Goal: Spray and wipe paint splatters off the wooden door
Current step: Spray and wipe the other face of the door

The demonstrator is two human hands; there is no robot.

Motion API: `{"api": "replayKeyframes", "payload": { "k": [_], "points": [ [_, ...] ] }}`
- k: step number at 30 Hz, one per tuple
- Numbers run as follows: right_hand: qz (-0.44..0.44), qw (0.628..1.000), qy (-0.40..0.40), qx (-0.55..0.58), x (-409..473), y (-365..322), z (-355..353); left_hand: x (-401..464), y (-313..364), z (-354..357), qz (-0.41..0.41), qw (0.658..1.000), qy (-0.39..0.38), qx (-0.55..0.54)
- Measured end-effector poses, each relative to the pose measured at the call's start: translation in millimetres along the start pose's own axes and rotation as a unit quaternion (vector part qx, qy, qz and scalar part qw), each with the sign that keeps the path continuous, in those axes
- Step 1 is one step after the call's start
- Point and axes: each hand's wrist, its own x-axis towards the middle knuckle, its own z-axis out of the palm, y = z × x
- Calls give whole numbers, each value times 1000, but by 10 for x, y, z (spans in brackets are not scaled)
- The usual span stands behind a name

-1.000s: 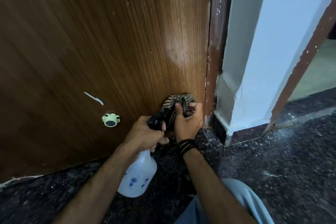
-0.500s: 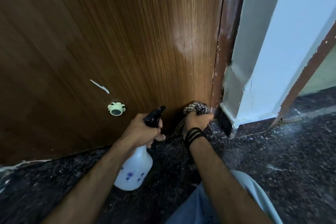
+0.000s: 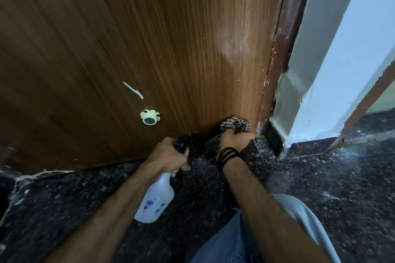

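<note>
The brown wooden door (image 3: pixel 149 38) fills the upper left, with small white paint specks and one long white streak (image 3: pixel 133 90). My right hand (image 3: pixel 234 140), with a black band at the wrist, grips a checked cloth (image 3: pixel 236 125) and holds it against the door's bottom right corner, beside the frame. My left hand (image 3: pixel 168 157) grips the black trigger head of a white spray bottle (image 3: pixel 155 200) with blue flowers, held low over the floor just left of the cloth.
A pale green round door stopper (image 3: pixel 150 117) sits on the door left of my hands. The brown door frame (image 3: pixel 280 53) and a white wall corner (image 3: pixel 333 66) stand at right. Dark speckled stone floor (image 3: pixel 331 188) lies below; my knee (image 3: pixel 245 239) is at the bottom.
My right hand has slid the cloth down and to the right, from the lower door face into the bottom corner by the frame. The left hand stays on the bottle.
</note>
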Motion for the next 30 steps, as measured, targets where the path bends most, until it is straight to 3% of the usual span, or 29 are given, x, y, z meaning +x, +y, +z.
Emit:
{"api": "replayKeyframes", "payload": {
  "k": [2, 4, 6, 8, 11, 14, 17, 19, 21, 23, 27, 30],
  "points": [
    [8, 1000, -10, -21, -84, 14, -13, 13, -73, -42, -8, 1000, 8, -5],
    [11, 989, -127, -76, -229, 160, 15, 27, -157, -97, -16, 1000, 21, -15],
    [-47, 946, -278, -161, -436, 366, 67, 27, -240, -155, -24, 999, 18, -22],
    [-110, 915, -347, -173, -609, 555, 148, 4, -299, -189, -27, 999, 8, -24],
    [-147, 941, -285, -109, -763, 605, 251, -36, -404, -275, -30, 999, 10, -33],
    [-257, 947, -191, -35, -777, 563, 241, -47, -546, -415, -31, 998, 25, -47],
    [-428, 886, -174, -24, -835, 472, 245, -43, -683, -540, -33, 997, 38, -63],
    [-497, 831, -239, -76, -858, 525, 293, -41, -742, -592, -32, 996, 51, -62],
    [-497, 787, -321, -174, -887, 690, 333, -42, -778, -625, -29, 996, 61, -59],
    [-482, 778, -342, -214, -884, 804, 348, -47, -810, -650, -22, 996, 66, -64],
    [-510, 826, -230, -67, -1013, 642, 395, -56, -941, -750, -9, 994, 68, -80],
    [-533, 814, -225, -48, -1143, 628, 494, -54, -1074, -842, -16, 994, 75, -81]
  ]
}}
